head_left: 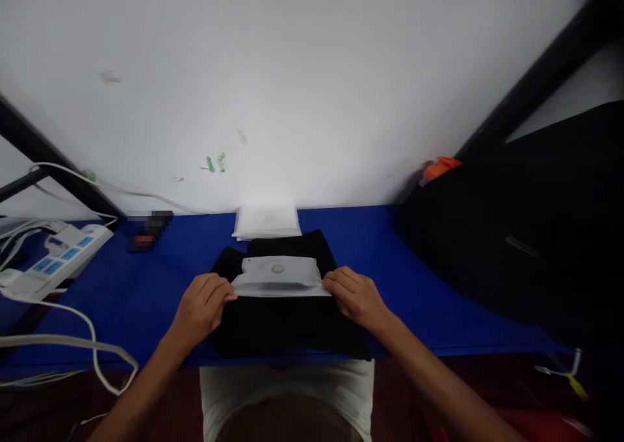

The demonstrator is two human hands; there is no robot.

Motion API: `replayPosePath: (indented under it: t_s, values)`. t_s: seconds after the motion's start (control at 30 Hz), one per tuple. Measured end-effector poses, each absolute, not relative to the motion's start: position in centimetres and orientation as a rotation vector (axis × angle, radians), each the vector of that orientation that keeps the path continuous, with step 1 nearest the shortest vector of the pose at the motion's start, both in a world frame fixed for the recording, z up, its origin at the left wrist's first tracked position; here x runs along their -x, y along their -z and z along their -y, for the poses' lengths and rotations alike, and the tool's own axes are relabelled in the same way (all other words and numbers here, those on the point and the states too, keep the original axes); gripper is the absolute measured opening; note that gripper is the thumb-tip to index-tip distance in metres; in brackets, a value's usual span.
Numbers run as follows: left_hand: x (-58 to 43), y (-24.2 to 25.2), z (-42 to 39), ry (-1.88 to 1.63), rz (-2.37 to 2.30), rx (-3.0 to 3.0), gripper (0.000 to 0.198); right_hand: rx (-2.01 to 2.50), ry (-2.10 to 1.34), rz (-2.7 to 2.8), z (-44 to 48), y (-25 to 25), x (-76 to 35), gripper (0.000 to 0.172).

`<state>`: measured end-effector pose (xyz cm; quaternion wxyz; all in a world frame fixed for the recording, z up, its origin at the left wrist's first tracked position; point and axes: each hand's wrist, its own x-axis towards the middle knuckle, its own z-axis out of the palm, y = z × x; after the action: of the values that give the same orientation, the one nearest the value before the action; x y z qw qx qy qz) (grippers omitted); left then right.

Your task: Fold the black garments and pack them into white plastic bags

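A translucent white plastic bag (pixel 280 279) with a round spot in its middle lies over folded black cloth (pixel 287 325) on the blue table. My left hand (pixel 202 305) pinches the bag's near left corner. At the near right corner, the fingers of my right hand (pixel 355 298) are closed on the same bag. Part of the black cloth shows beyond the bag's far edge. Just behind it, against the wall, sits a stack of flat white bags (pixel 267 221).
A white power strip (pixel 65 260) with cables stands on the left of the blue table (pixel 370 234), near a dark, partly pixelated object (pixel 151 231). A large black item (pixel 526 234) covers the right side, with something orange (pixel 440 168) behind it.
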<state>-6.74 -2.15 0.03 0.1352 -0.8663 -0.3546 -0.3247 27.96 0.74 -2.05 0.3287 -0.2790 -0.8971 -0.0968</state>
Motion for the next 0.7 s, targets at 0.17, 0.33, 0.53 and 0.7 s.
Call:
replayPosePath:
  t_s: [0.17,0.33,0.53,0.7]
  values:
    - [4.1,0.1,4.8,0.746,1.174,2.748,0.008,0.829,0.064,2.547,-0.4,2.1,-28.2,0.032]
    - [1.8,0.3,4.0,0.639,1.155,2.792,0.009,0.782,-0.037,2.477,2.1,-0.6,-26.2,0.033]
    - [1.5,-0.1,2.6,0.624,1.074,2.766,0.018,0.529,-0.145,2.487,4.9,-0.7,-21.4,0.031]
    - [1.2,-0.7,1.9,0.941,1.124,2.591,0.013,1.016,-0.011,2.584,3.1,1.0,-18.3,0.046]
